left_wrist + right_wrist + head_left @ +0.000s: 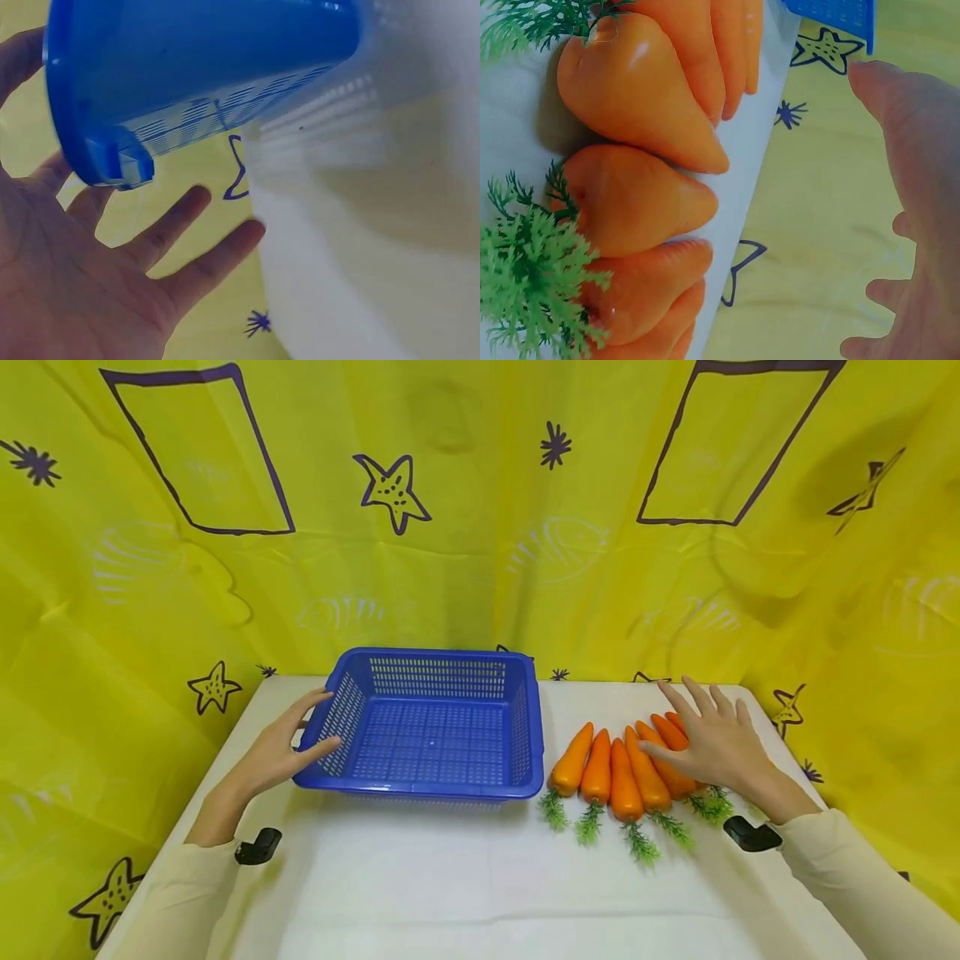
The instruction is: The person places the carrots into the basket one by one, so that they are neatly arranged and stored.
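An empty blue plastic basket (pixel 431 727) stands on the white table (pixel 450 877), left of centre. My left hand (pixel 288 745) is at its left wall with straight fingers spread; thumb and fingertips lie against or very near the rim. In the left wrist view the basket's corner (pixel 112 161) hangs over my open palm (pixel 82 277). Several orange toy carrots (pixel 622 764) with green tops lie side by side to the basket's right. My right hand (pixel 712 735) hovers over the rightmost carrots with flat, spread fingers, holding nothing. The carrots (pixel 637 150) show close in the right wrist view.
A yellow patterned curtain (pixel 480 527) closes in the table at the back and both sides. Black wrist mounts (pixel 258 846) sit at both cuffs. Bare white tabletop stretches in front of the basket and carrots.
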Demonstrator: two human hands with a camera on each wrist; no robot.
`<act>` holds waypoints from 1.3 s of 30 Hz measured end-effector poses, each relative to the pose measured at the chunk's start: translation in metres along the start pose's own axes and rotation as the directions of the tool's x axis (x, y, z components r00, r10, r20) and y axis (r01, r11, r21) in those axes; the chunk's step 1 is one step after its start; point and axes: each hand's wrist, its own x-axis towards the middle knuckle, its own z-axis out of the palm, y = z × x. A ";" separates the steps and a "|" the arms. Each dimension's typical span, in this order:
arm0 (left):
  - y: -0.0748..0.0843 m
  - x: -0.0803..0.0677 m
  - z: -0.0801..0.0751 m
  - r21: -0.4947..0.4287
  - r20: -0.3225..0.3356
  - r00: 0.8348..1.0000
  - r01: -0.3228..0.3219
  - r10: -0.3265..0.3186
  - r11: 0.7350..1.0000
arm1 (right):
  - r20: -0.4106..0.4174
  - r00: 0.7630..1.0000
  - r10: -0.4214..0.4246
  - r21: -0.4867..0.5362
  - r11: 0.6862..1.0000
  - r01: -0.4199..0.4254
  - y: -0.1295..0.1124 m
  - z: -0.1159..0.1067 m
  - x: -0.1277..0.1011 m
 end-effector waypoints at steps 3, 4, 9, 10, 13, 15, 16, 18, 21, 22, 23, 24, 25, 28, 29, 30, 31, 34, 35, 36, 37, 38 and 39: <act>-0.004 -0.001 0.002 -0.067 0.012 0.999 0.038 -0.038 0.997 | 0.011 1.000 0.006 0.020 1.000 -0.006 0.006 0.000 0.000; -0.005 0.000 0.002 -0.096 0.016 0.999 0.044 -0.043 0.994 | 0.014 1.000 0.005 0.023 1.000 -0.006 0.008 0.000 0.000; -0.018 0.002 0.003 -0.284 0.019 1.000 0.006 0.000 0.959 | 0.031 0.999 -0.008 0.059 0.998 0.006 0.021 -0.005 0.003; -0.021 0.003 0.004 -0.322 0.017 1.000 -0.008 0.015 0.947 | 0.035 0.999 -0.012 0.080 0.997 0.009 0.024 -0.007 0.004; -0.029 0.004 0.004 -0.398 0.008 0.998 -0.050 0.058 0.916 | 0.048 0.999 -0.023 0.159 0.987 0.015 0.036 -0.014 0.009; -0.032 0.004 0.004 -0.423 0.004 0.997 -0.070 0.079 0.903 | 0.064 0.997 -0.035 0.224 0.974 0.020 0.045 -0.018 0.013; -0.034 0.004 0.004 -0.430 0.003 0.996 -0.076 0.086 0.900 | 0.073 0.997 -0.039 0.251 0.968 0.019 0.049 -0.019 0.016; -0.035 0.002 0.004 -0.438 0.002 0.995 -0.090 0.101 0.894 | 0.106 0.993 -0.046 0.297 0.955 0.012 0.058 -0.021 0.021; -0.037 0.000 0.004 -0.466 0.002 0.993 -0.101 0.115 0.879 | 0.173 0.983 -0.055 0.343 0.939 -0.008 0.072 -0.020 0.027; -0.038 0.000 0.004 -0.480 0.005 0.993 -0.101 0.118 0.871 | 0.192 0.979 -0.064 0.366 0.930 -0.011 0.077 -0.019 0.028; -0.039 0.000 0.004 -0.501 0.010 0.993 -0.097 0.119 0.860 | 0.210 0.975 -0.072 0.385 0.923 -0.014 0.082 -0.017 0.030; -0.039 0.000 0.005 -0.526 0.017 0.993 -0.092 0.118 0.846 | 0.226 0.971 -0.083 0.404 0.915 -0.016 0.087 -0.015 0.030; -0.040 -0.001 0.005 -0.552 0.024 0.993 -0.083 0.115 0.830 | 0.240 0.966 -0.096 0.422 0.906 -0.015 0.092 -0.014 0.031; -0.044 -0.001 0.006 -0.615 0.049 0.993 -0.056 0.109 0.787 | 0.291 0.949 -0.118 0.451 0.892 -0.028 0.108 -0.009 0.030; -0.045 -0.001 0.006 -0.631 0.056 0.992 -0.051 0.111 0.774 | 0.321 0.940 -0.115 0.457 0.888 -0.047 0.114 -0.007 0.029; -0.047 -0.001 0.007 -0.641 0.060 0.992 -0.050 0.115 0.766 | 0.357 0.927 -0.117 0.467 0.881 -0.068 0.119 -0.007 0.028; -0.048 0.000 0.007 -0.650 0.064 0.990 -0.052 0.122 0.758 | 0.395 0.911 -0.118 0.480 0.872 -0.096 0.124 -0.006 0.027; -0.052 0.000 0.007 -0.662 0.072 0.987 -0.061 0.144 0.747 | 0.517 0.847 -0.121 0.526 0.826 -0.203 0.135 -0.004 0.026; -0.053 0.001 0.007 -0.663 0.072 0.986 -0.065 0.150 0.746 | 0.551 0.825 -0.124 0.537 0.810 -0.237 0.138 -0.004 0.025; -0.054 0.001 0.007 -0.666 0.072 0.986 -0.067 0.153 0.743 | 0.580 0.805 -0.125 0.543 0.796 -0.267 0.141 -0.004 0.025; -0.055 0.001 0.007 -0.669 0.071 0.985 -0.069 0.157 0.740 | 0.600 0.790 -0.125 0.549 0.783 -0.293 0.143 -0.003 0.026; -0.055 0.000 0.007 -0.670 0.072 0.985 -0.069 0.157 0.739 | 0.615 0.779 -0.125 0.552 0.773 -0.312 0.146 -0.002 0.026; -0.056 0.000 0.007 -0.673 0.072 0.985 -0.069 0.158 0.737 | 0.625 0.771 -0.123 0.552 0.768 -0.324 0.148 -0.001 0.026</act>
